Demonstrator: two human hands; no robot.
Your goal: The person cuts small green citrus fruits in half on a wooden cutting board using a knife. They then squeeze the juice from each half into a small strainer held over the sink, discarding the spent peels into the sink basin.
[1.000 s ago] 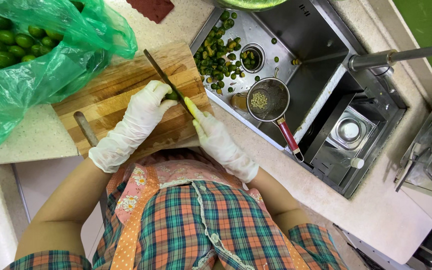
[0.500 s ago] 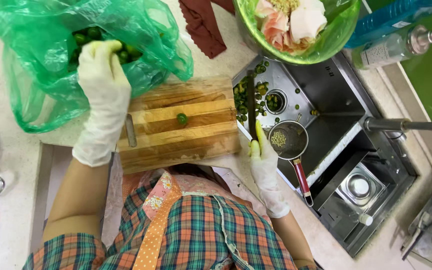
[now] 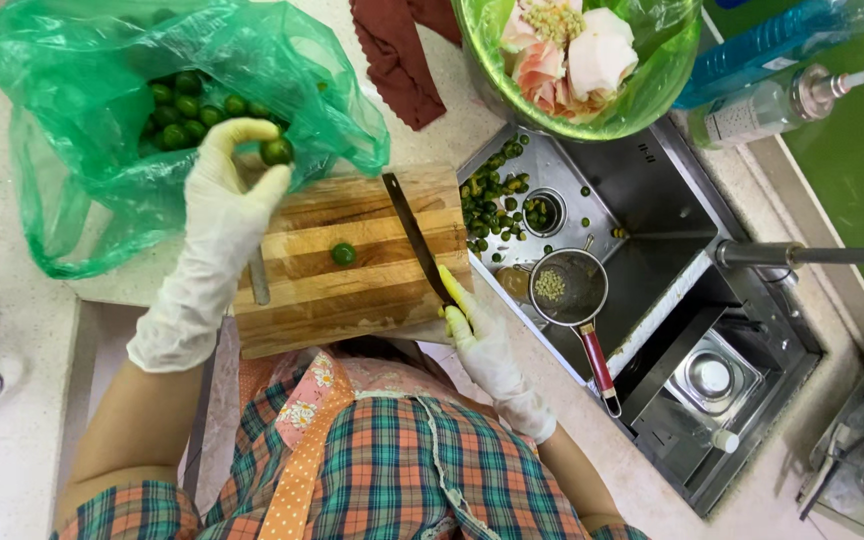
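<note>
Left hand [image 3: 214, 205]: grip pinching small green lime [image 3: 276, 151] at fingertips, over cutting board's [image 3: 352, 290] far-left corner. Right hand [image 3: 479, 335]: grip pressed around knife [image 3: 414, 235].

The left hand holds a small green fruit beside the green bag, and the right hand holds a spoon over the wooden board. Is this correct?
Not quite. The right hand holds a knife, not a spoon, as the head view shows. The rest is right: the left hand holds a small green fruit beside the green bag, and the blade lies over the wooden board.

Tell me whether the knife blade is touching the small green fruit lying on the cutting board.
Apart. The head view shows the knife, held in the right hand, lying to the right of the green fruit, with a bare strip of cutting board between them.
</note>
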